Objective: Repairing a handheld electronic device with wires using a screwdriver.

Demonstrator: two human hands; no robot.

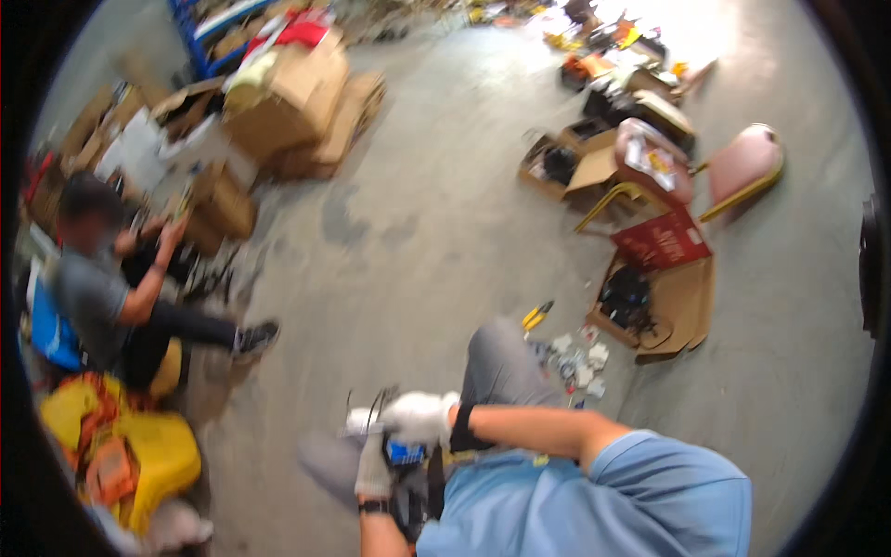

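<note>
Both my hands wear pale work gloves and meet over my lap, the picture smeared there. My right hand (419,417) reaches across from the right, its fingers closed around something small. Dark thin wires (378,403) stick up past its fingertips, beside a pale flat piece (355,424). Just below, my left hand (373,469) points up with its fingers closed by the same pale piece; what exactly it grips is hidden. A blue-and-black object (406,453) lies right beside my left hand, partly under the right one.
Yellow-handled pliers (536,316) and several small white pieces (582,360) lie on the floor past my knee. An open carton (682,316) holds black parts. A pink chair (742,172) stands behind it. Left, a co-worker (102,288) sits near yellow bags (158,455) and cartons (278,116).
</note>
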